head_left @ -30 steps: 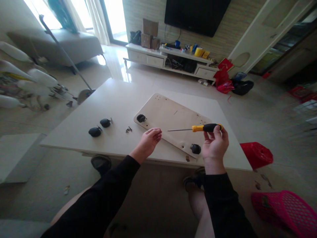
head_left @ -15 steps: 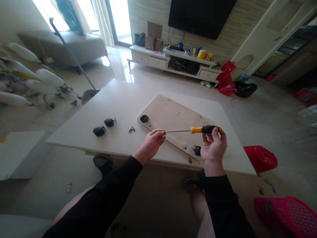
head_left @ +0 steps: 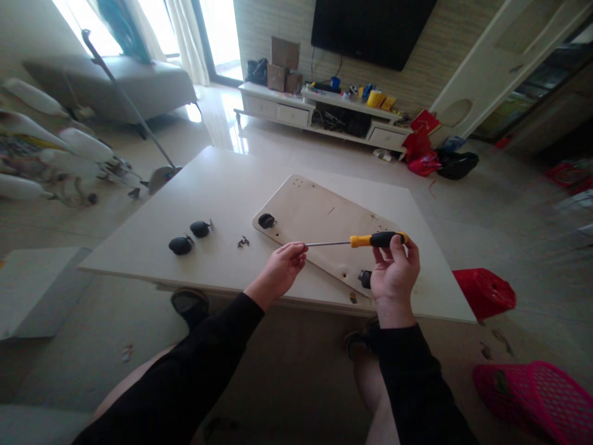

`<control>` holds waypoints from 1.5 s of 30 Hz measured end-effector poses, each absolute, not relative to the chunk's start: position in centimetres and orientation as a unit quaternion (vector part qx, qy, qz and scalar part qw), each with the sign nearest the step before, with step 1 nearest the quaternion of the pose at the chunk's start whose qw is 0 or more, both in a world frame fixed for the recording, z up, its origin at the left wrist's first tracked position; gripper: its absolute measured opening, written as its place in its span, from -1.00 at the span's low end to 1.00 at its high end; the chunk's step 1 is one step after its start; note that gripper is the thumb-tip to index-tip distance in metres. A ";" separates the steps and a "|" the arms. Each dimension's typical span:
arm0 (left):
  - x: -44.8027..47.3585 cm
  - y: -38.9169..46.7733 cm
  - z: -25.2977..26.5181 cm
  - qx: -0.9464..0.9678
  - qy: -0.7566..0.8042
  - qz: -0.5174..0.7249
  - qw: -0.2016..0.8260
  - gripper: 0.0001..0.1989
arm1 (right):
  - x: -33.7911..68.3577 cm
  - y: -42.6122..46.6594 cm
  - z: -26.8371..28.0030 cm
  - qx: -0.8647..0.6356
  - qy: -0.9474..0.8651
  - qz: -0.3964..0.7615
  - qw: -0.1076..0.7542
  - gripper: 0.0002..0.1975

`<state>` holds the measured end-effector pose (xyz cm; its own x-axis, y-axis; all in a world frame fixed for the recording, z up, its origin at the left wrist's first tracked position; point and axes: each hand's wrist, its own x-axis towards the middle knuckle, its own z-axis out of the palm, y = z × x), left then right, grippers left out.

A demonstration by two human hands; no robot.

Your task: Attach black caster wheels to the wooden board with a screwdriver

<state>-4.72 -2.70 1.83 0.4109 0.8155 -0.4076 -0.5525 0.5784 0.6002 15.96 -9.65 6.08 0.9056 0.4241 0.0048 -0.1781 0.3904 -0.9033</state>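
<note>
My right hand (head_left: 393, 269) grips the yellow and black handle of a screwdriver (head_left: 377, 240), held level above a pale board (head_left: 319, 216). At the far end of its shaft, the fingers of my left hand (head_left: 285, 266) are pinched around the tip; whether a screw is also between them is hidden. On the board sit a black caster (head_left: 265, 220) at the left corner and another caster (head_left: 365, 279) at the near right, partly behind my right hand. Two loose casters (head_left: 180, 245) and a small pile of screws (head_left: 243, 241) lie to the left.
The board rests on a white table (head_left: 152, 247), whose near edge runs just in front of my legs. A red object (head_left: 486, 293) stands beyond its right side, with a pink basket (head_left: 532, 395) nearer me. A TV cabinet (head_left: 273, 110) stands against the back wall.
The view has shifted slightly, so everything appears a little further left. Both hands keep their hold on the screwdriver in nearly the same pose.
</note>
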 end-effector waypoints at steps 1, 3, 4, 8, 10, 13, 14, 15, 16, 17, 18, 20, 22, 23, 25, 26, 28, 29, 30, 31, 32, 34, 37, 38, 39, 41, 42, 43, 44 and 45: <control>-4.7 -2.7 1.8 0.200 0.347 0.422 0.813 -0.74 | 15.9 -9.7 6.1 -0.524 -0.122 0.181 0.823 -0.42; -4.7 -2.7 1.7 0.220 0.348 0.436 0.800 -0.71 | 15.7 -9.8 6.3 -0.532 -0.135 0.175 0.818 -0.39; -4.7 -2.6 1.7 0.227 0.348 0.443 0.794 -0.69 | 15.6 -9.9 6.4 -0.537 -0.146 0.170 0.813 -0.38; -4.6 -2.6 1.6 0.233 0.350 0.454 0.786 -0.67 | 15.3 -10.1 6.8 -0.557 -0.185 0.155 0.795 -0.38; -4.6 -2.7 1.6 0.228 0.351 0.452 0.788 -0.68 | 15.3 -10.1 6.8 -0.557 -0.196 0.156 0.792 -0.38; -4.6 -2.8 1.7 0.223 0.354 0.447 0.791 -0.67 | 15.2 -10.1 6.8 -0.547 -0.201 0.164 0.796 -0.41; -4.5 -2.9 1.7 0.222 0.355 0.445 0.792 -0.66 | 15.1 -10.0 6.8 -0.544 -0.202 0.169 0.797 -0.41; -4.5 -2.9 1.8 0.220 0.355 0.443 0.793 -0.66 | 15.0 -10.0 6.8 -0.541 -0.203 0.173 0.797 -0.40; -4.5 -3.0 1.9 0.217 0.356 0.440 0.795 -0.65 | 14.9 -10.0 6.9 -0.540 -0.206 0.175 0.797 -0.39; -4.4 -3.0 2.0 0.214 0.357 0.437 0.797 -0.65 | 14.9 -10.0 7.0 -0.539 -0.208 0.173 0.798 -0.38; -4.4 -3.1 2.1 0.209 0.361 0.431 0.800 -0.65 | 14.8 -10.1 7.1 -0.539 -0.210 0.163 0.799 -0.39; -4.3 -3.2 2.2 0.200 0.375 0.414 0.805 -0.65 | 14.9 -10.3 7.4 -0.540 -0.215 0.123 0.805 -0.41; -4.3 -3.5 2.1 0.205 0.391 0.389 0.809 -0.64 | 15.5 -10.6 7.7 -0.543 -0.233 0.059 0.804 -0.42; -4.2 -3.7 2.0 0.217 0.399 0.373 0.809 -0.64 | 15.9 -10.8 7.9 -0.547 -0.248 0.019 0.799 -0.43; -4.1 -4.4 1.8 0.264 0.414 0.339 0.803 -0.69 | 16.9 -11.3 8.1 -0.562 -0.286 -0.065 0.773 -0.47; -3.9 -4.8 1.7 0.298 0.418 0.321 0.796 -0.73 | 17.4 -11.5 8.1 -0.570 -0.305 -0.099 0.756 -0.49; -3.5 -5.9 1.5 0.385 0.419 0.276 0.774 -0.83 | 18.4 -11.9 7.9 -0.581 -0.339 -0.153 0.723 -0.51; -3.3 -6.5 1.4 0.436 0.415 0.255 0.757 -0.87 | 18.8 -12.1 7.8 -0.586 -0.354 -0.173 0.708 -0.51; -3.0 -7.2 1.3 0.487 0.408 0.237 0.735 -0.90 | 19.1 -12.3 7.6 -0.590 -0.365 -0.195 0.693 -0.50; -2.8 -7.8 1.2 0.537 0.399 0.224 0.709 -0.92 | 19.3 -12.4 7.4 -0.598 -0.374 -0.208 0.678 -0.49; -2.5 -8.4 1.2 0.584 0.390 0.217 0.678 -0.93 | 19.4 -12.6 7.2 -0.608 -0.377 -0.216 0.665 -0.48; -2.3 -9.3 1.2 0.670 0.368 0.214 0.608 -0.90 | 19.4 -12.9 6.9 -0.633 -0.377 -0.213 0.642 -0.47; -2.3 -10.2 1.5 0.781 0.343 0.190 0.486 -0.83 | 19.3 -13.4 6.7 -0.658 -0.378 -0.211 0.616 -0.45; -2.4 -10.3 1.7 0.807 0.339 0.178 0.450 -0.82 | 19.3 -13.5 6.6 -0.663 -0.379 -0.213 0.609 -0.44; -2.5 -10.3 1.9 0.825 0.335 0.166 0.424 -0.81 | 19.4 -13.6 6.6 -0.667 -0.380 -0.214 0.604 -0.44; -2.7 -10.4 2.2 0.845 0.329 0.146 0.395 -0.82 | 19.5 -13.7 6.5 -0.673 -0.381 -0.213 0.597 -0.43; -2.7 -10.4 2.4 0.850 0.328 0.140 0.387 -0.82 | 19.5 -13.7 6.4 -0.676 -0.382 -0.211 0.594 -0.43; -2.7 -10.3 2.5 0.854 0.328 0.136 0.381 -0.81 | 19.6 -13.7 6.3 -0.678 -0.382 -0.208 0.593 -0.43; -2.8 -10.3 2.6 0.857 0.327 0.134 0.376 -0.81 | 19.6 -13.6 6.2 -0.679 -0.383 -0.206 0.591 -0.43; -2.8 -10.3 2.6 0.859 0.326 0.132 0.370 -0.81 | 19.6 -13.6 6.2 -0.682 -0.383 -0.203 0.589 -0.43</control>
<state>-2.79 -10.31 2.64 0.7519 0.6591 -0.0148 0.4634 -0.5124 0.7230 19.59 -13.60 6.17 0.6240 0.2842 0.7279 0.7614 -0.0120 -0.6481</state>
